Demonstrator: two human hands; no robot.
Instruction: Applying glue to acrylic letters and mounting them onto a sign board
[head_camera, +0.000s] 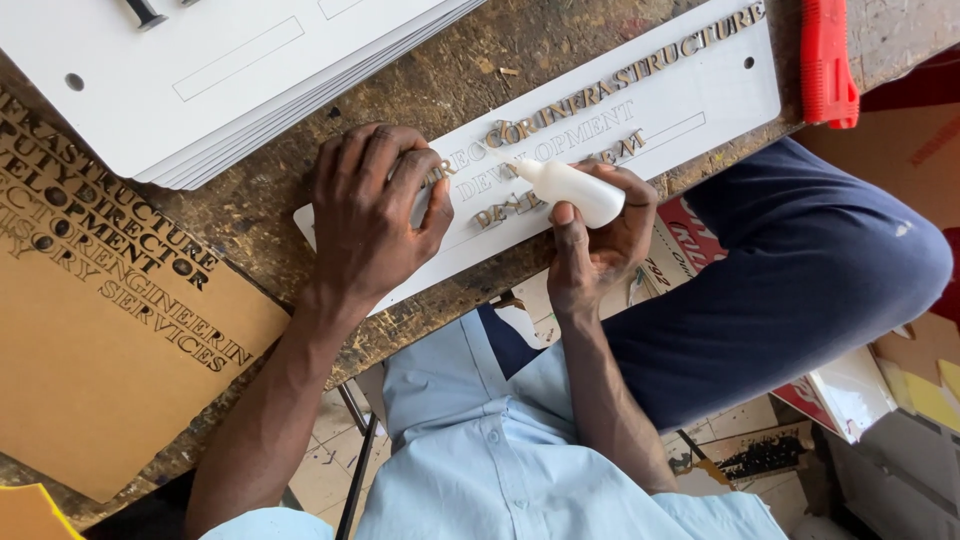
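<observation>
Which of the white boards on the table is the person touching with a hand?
The single white board at the table's near edge: the left hand presses on it. The stacked white boards lie untouched.

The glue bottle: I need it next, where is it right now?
In the head view, the small white glue bottle is in the right hand, its nozzle on the white sign plate right of the left hand.

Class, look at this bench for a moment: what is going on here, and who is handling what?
A person seated at a worn wooden bench is working on a white sign plate that carries rows of small gold cut-out letters. The left hand presses down on the plate's near end. The right hand holds a small white squeeze bottle, its nozzle aimed at the lettering. A stack of white plates, a brown board of letters and a red tool lie nearby.
</observation>
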